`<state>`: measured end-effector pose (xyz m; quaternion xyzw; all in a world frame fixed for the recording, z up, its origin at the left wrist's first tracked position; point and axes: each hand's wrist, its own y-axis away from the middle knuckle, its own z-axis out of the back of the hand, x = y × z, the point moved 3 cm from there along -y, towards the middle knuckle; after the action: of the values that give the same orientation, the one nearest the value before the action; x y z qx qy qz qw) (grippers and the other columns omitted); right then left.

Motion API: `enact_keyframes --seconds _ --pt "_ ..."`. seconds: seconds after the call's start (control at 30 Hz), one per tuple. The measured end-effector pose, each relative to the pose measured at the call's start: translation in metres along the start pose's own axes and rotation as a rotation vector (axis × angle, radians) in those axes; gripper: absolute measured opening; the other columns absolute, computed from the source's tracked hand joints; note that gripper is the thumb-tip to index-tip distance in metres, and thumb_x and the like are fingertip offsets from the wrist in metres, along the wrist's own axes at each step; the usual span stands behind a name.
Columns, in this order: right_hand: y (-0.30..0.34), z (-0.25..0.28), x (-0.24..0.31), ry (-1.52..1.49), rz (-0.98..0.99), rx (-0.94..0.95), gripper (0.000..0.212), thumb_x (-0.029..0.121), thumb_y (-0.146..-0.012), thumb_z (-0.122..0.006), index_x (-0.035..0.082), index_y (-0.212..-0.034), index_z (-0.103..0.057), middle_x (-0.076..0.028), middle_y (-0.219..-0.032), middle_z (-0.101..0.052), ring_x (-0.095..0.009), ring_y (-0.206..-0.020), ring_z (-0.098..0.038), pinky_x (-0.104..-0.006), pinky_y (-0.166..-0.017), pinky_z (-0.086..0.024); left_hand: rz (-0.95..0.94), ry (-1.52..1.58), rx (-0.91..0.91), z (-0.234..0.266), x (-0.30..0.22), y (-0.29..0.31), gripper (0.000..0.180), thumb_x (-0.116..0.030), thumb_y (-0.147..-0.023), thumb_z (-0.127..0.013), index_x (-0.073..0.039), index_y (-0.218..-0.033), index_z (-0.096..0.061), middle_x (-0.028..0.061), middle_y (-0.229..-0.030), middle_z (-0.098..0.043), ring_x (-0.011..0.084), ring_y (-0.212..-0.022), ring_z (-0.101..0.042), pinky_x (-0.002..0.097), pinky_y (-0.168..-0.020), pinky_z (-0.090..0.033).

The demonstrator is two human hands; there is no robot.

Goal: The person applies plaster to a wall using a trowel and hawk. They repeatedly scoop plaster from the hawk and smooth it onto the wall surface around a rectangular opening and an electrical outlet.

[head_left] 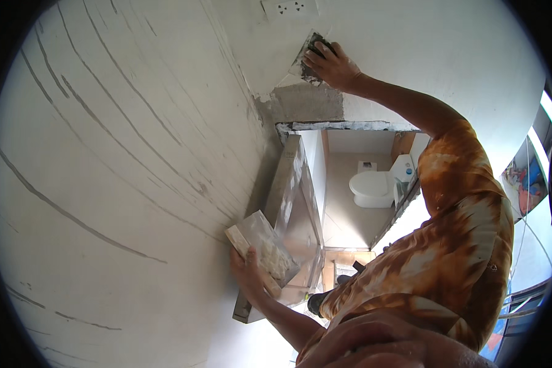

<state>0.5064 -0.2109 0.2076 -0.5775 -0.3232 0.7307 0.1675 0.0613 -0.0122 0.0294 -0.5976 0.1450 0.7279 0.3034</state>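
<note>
My right hand [334, 66] is closed around the dark handle of a plastering trowel [305, 69]. The trowel's smeared blade lies against the white wall [411, 55], below a socket plate [297, 8] and just above a bare grey patch [306, 103]. Lower down, my left hand [246, 273] grips the side of a rectangular plaster pan [257, 224]. White plaster [275, 262] lies in the pan, which is tilted and close to the left wall [135, 196].
Dark streaks run across the left wall. Beneath the patch, a rough, plaster-smeared door frame [349, 126] opens onto a room with a white toilet [374, 187]. A door [293, 178] stands swung open behind the pan. At far right, coloured things [527, 184] show through an opening.
</note>
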Motion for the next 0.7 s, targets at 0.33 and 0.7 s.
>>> enact_keyframes --seconds 0.33,0.7 --pt "0.077 0.116 0.001 -0.375 -0.437 0.221 0.039 0.007 -0.081 -0.065 0.011 -0.120 -0.066 -0.004 -0.108 -0.068 -0.022 -0.098 -0.061 -0.0396 -0.081 -0.048 -0.045 -0.073 0.018 -0.004 -0.004 -0.007 0.040 -0.017 -0.091 -0.063 0.007 -0.122 -0.056 0.0209 -0.108 -0.066 0.0299 -0.095 -0.062 0.0404 -0.087 -0.048" --pt "0.039 0.075 -0.049 -0.452 -0.847 0.103 0.018 0.016 -0.090 -0.062 0.006 -0.105 -0.066 -0.014 -0.090 -0.072 -0.032 -0.074 -0.071 -0.0429 -0.063 -0.058 -0.029 -0.067 0.019 -0.004 0.003 -0.007 0.038 -0.013 -0.092 -0.062 0.006 -0.124 -0.056 0.0173 -0.110 -0.066 0.0256 -0.096 -0.060 0.0386 -0.088 -0.047"
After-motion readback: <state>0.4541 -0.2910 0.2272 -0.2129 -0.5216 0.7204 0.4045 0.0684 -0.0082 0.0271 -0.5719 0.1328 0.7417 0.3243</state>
